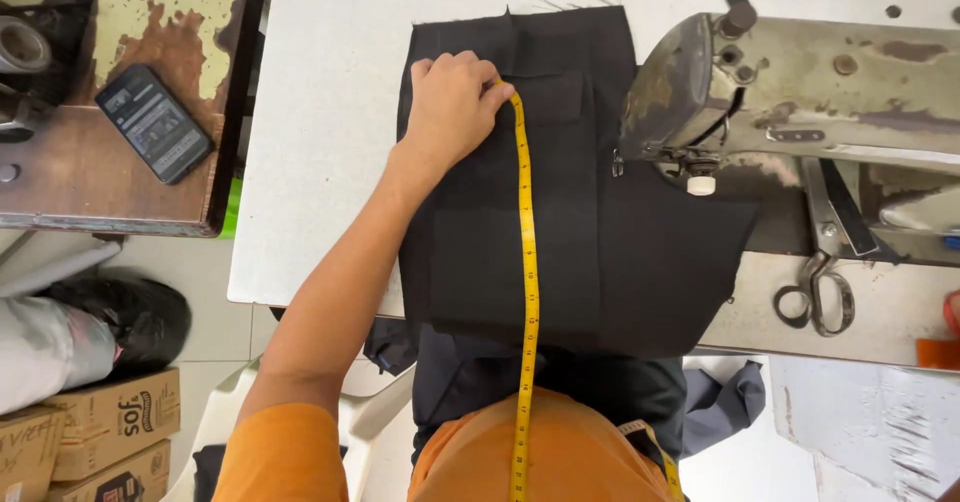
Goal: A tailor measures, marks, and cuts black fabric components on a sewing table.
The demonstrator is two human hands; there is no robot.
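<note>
Yellow measuring tape ran up the middle of the frame, from the person's orange shirt at the bottom edge, over the near rim of the white worktable, and on across a piece of black fabric lying flat at the centre. Its far end was pinned under the left hand, fingers curled together and pressing the tape down onto the cloth in the upper middle of the frame. The right hand was not in view, so whether it held anything could not be told. Right of the fabric, touching its edge, stood an old grey sewing machine, with a pair of scissors lying on the table below it. At the upper left, on a separate worn brown table, lay a dark phone.

With only the far end pinned, the tape looked liable to slide or bow sideways where it hung off the table edge, which would throw off the reading. The cloth, loose on a smooth top, might also creep under the pressing hand
</note>
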